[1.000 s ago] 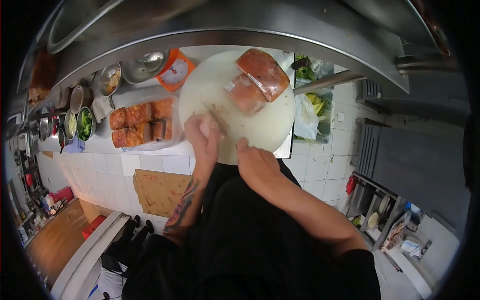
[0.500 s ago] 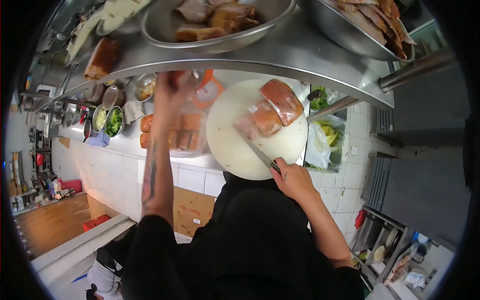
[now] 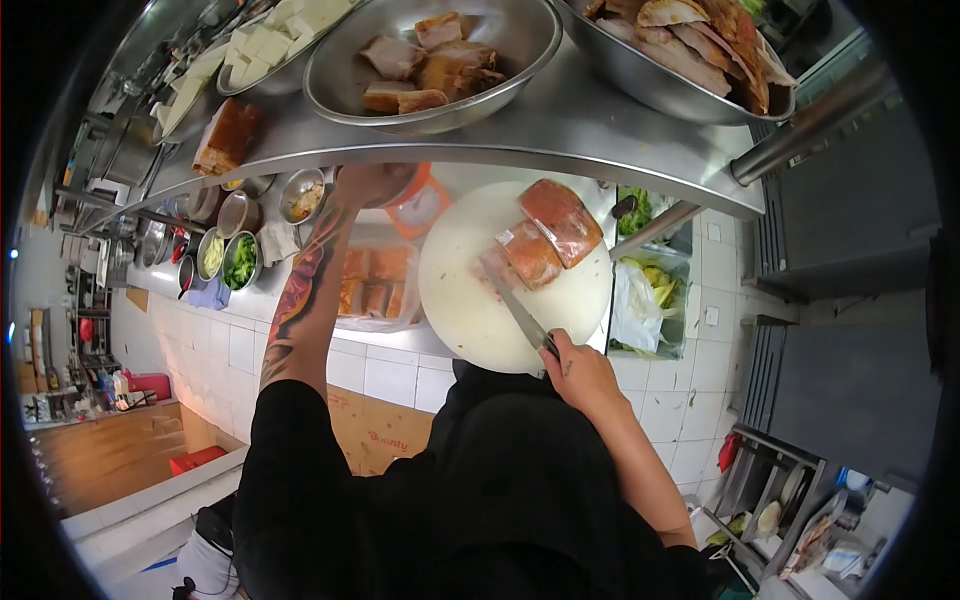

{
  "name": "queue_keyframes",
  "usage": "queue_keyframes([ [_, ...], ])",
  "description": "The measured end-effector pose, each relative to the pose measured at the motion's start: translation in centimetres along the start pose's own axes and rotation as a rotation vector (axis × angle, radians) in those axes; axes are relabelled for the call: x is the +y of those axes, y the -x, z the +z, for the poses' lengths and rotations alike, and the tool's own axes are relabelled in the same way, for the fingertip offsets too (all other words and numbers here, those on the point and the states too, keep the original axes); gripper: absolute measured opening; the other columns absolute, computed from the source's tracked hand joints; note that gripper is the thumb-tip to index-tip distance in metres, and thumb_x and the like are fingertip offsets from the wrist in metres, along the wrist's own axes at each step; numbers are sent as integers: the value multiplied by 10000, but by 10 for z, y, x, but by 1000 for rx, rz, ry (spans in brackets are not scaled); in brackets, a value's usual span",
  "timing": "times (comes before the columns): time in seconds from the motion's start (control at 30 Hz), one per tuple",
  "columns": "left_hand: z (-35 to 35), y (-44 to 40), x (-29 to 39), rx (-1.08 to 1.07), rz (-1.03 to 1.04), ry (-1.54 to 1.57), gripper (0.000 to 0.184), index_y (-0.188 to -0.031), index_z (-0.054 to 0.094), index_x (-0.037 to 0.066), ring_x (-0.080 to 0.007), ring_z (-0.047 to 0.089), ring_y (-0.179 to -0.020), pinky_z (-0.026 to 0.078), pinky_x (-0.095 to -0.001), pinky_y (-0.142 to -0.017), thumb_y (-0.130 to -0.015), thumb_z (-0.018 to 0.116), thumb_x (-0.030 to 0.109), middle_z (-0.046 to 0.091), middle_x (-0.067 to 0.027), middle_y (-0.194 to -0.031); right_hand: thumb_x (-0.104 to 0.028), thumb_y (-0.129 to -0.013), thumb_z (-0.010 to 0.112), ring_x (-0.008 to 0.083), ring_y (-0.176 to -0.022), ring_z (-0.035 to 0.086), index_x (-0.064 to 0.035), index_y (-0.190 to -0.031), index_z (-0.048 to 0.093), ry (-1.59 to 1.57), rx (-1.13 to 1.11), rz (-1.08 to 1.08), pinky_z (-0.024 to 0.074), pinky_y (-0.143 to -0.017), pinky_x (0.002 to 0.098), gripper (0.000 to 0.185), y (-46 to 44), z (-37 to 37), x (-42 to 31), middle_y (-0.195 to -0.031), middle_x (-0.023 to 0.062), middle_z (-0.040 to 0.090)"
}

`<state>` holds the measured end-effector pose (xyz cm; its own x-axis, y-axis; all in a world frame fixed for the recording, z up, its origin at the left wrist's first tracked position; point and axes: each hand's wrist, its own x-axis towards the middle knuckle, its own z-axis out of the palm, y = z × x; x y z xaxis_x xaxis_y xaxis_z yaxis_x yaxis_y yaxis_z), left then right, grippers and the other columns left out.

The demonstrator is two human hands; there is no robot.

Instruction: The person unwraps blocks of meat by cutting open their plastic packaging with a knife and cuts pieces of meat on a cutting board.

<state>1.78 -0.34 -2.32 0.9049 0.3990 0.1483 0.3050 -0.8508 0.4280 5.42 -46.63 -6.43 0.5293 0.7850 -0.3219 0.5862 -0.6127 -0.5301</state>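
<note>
My right hand (image 3: 582,372) is closed round the handle of a knife (image 3: 522,318), whose blade lies over the round white cutting board (image 3: 450,300). The blade's tip is beside small pale meat pieces (image 3: 493,268). Two plastic-wrapped blocks of browned meat, one nearer (image 3: 530,256) and one farther (image 3: 563,220), rest on the board. My left hand (image 3: 362,186) reaches under the steel shelf's edge, beside an orange kitchen scale (image 3: 418,208); its fingers are hidden or blurred. Below that forearm, a clear plastic tray (image 3: 385,322) holds several browned meat blocks.
The steel shelf (image 3: 620,150) crosses above the board. On it stand a bowl of meat chunks (image 3: 330,95), a bowl of sliced meat (image 3: 640,85) and a lone meat block (image 3: 228,137). Small bowls with greens (image 3: 241,260) sit left; a vegetable bin (image 3: 685,320) stands right.
The view has shifted a little. My left arm has turned, and its hand stays near the orange scale. My right hand still holds the knife over the board.
</note>
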Motion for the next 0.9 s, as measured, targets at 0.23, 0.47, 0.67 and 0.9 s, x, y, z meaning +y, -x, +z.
queue_keyframes([
  [0.23, 4, 1, -17, 38, -36, 65, 408, -1234, 718, 51, -240, 755, -1001, 586, -392, -871, -870, 864, 163, 793, -104, -1067, -333, -1088, 592, 482, -719, 724, -47, -1199, 564, 8, 15, -27, 572, -668, 589, 308, -2, 1, 4, -774, 258, 728],
  [0.47, -13, 6, -30, 76, 24, 108, 309, -1206, 758, 76, -240, 749, -982, 592, -386, -879, -913, 781, 173, 781, -92, -1046, -334, -1088, 589, 482, -729, 729, -48, -1214, 560, 10, 17, -22, 577, -676, 589, 314, -2, 3, 5, -781, 254, 733],
  [0.67, 3, -2, -70, 125, 154, 115, 288, -1233, 754, 65, -247, 753, -1039, 590, -391, -923, -957, 776, 142, 792, -90, -1138, -326, -1089, 605, 481, -735, 722, -51, -1230, 579, 21, 16, -8, 570, -681, 585, 310, -1, 3, 2, -788, 245, 735],
  [0.9, 36, -10, -81, -47, -88, 352, 370, -1219, 752, 63, -188, 733, -945, 584, -356, -855, -896, 843, 218, 778, -70, -1047, -324, -1063, 624, 435, -716, 742, -46, -1139, 589, 100, 24, -125, 589, -667, 561, 290, 1, -2, -16, -760, 211, 737],
])
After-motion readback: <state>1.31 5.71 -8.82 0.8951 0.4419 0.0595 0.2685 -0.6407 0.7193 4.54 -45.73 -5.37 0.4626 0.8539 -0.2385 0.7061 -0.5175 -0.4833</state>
